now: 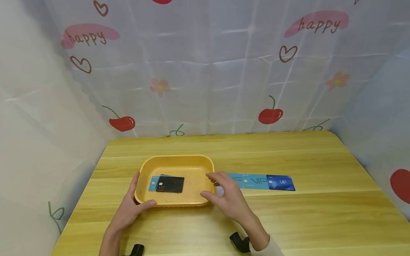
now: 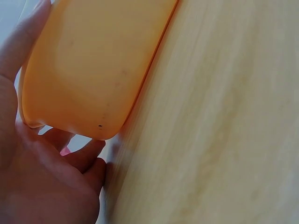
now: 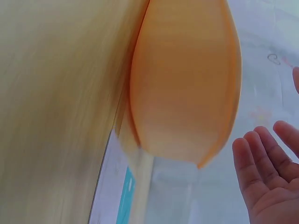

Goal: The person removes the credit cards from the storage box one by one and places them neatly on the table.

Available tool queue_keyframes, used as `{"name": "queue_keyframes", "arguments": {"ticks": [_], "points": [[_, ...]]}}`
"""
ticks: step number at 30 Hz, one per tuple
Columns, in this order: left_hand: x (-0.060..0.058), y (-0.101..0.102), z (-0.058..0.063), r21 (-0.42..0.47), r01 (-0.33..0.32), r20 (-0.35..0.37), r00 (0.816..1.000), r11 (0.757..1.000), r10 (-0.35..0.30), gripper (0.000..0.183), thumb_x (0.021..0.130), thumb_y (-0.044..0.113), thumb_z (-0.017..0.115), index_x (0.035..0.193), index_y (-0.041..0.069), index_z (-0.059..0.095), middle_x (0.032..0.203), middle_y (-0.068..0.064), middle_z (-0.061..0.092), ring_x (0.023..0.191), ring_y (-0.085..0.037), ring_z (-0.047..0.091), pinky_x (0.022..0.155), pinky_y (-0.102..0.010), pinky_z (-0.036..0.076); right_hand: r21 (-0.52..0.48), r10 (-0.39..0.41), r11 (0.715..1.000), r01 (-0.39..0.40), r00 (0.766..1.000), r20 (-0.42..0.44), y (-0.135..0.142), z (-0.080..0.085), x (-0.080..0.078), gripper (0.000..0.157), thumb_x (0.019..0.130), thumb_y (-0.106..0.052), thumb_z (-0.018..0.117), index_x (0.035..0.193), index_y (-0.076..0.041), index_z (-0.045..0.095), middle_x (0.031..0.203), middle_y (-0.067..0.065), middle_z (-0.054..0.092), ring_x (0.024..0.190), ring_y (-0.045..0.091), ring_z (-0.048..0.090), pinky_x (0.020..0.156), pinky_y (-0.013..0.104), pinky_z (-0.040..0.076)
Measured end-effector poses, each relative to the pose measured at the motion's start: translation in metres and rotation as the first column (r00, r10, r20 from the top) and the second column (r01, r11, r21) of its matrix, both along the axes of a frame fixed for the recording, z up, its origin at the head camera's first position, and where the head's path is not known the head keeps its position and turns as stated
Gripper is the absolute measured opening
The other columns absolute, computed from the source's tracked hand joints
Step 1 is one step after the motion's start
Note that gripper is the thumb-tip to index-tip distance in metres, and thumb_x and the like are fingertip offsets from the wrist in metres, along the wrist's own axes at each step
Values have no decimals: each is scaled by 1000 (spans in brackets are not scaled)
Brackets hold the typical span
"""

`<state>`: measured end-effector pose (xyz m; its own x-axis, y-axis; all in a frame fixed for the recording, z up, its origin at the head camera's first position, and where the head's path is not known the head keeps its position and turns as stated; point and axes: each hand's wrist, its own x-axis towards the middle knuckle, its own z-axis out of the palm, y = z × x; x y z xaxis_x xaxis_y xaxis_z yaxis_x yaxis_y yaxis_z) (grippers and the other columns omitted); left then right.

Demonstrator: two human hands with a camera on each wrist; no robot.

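Note:
A yellow plastic tray [image 1: 192, 185] with rounded corners sits on the wooden table, a black VIP card [image 1: 174, 185] lying over blue cards [image 1: 153, 184] inside it. My left hand [image 1: 128, 209] grips the tray's left end, thumb along the front rim and fingers around the side. In the left wrist view, some fingertips [image 2: 96, 149] curl in at the tray's end wall. By the right end is my right hand [image 1: 229, 197], its fingers spread and holding nothing. The right wrist view shows this hand's fingers [image 3: 266, 154] apart from the tray wall [image 3: 184, 84].
Right of the tray, light-blue VIP cards [image 1: 256, 181] and a dark-blue VIP card [image 1: 282, 182] lie in a row, partly behind my right hand. Black curved pieces [image 1: 240, 242] show near my wrists. A printed curtain [image 1: 208, 78] hangs behind the table [image 1: 314, 213].

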<state>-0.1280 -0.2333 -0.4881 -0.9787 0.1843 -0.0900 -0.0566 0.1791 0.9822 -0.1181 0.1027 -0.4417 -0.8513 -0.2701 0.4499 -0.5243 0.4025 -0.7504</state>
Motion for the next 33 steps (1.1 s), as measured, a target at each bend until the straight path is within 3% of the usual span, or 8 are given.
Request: {"name": "queue_keyframes", "arguments": {"ticks": [12,17,22,28,33], "points": [[0,2,-2,25,11,-9,1000,1000,-11,108,89,6,72,159,25,-8,157,-22,16,115,-36,57,85,-29,52,4,92,996,-93,993,78,-44,2,-9,46,86,-15,78,127,-4,63,120,6,61,103,20,58,85,43,52],[-1,1,-2,16,8,-16,1000,1000,-7,108,89,7,72,159,24,-8,157,-21,16,117,-37,55,86,-27,51,60,83,994,-89,991,102,-60,7,-14,47,88,-20,77,131,-7,61,122,2,60,103,17,56,86,42,51],[-1,0,0,-6,1,-25,1000,1000,-1,108,89,8,73,159,23,-8,159,-18,11,122,-39,49,88,-24,49,126,60,989,-79,987,146,-74,12,-22,49,88,-23,77,132,-7,61,120,3,59,102,20,57,86,35,49],[-1,-2,0,-18,4,-33,999,1000,-5,107,89,8,72,159,24,-7,159,-18,11,122,-38,50,88,-24,49,170,70,980,-102,980,186,-87,9,-32,51,87,-21,78,132,-4,61,122,10,58,104,26,58,87,34,49],[0,-2,0,-32,2,-39,999,999,-3,107,89,9,73,159,25,-7,160,-17,8,121,-38,50,87,-25,49,235,60,966,-105,979,194,-95,5,-36,54,86,-22,79,133,-4,60,120,8,58,100,25,59,83,31,49]]}}
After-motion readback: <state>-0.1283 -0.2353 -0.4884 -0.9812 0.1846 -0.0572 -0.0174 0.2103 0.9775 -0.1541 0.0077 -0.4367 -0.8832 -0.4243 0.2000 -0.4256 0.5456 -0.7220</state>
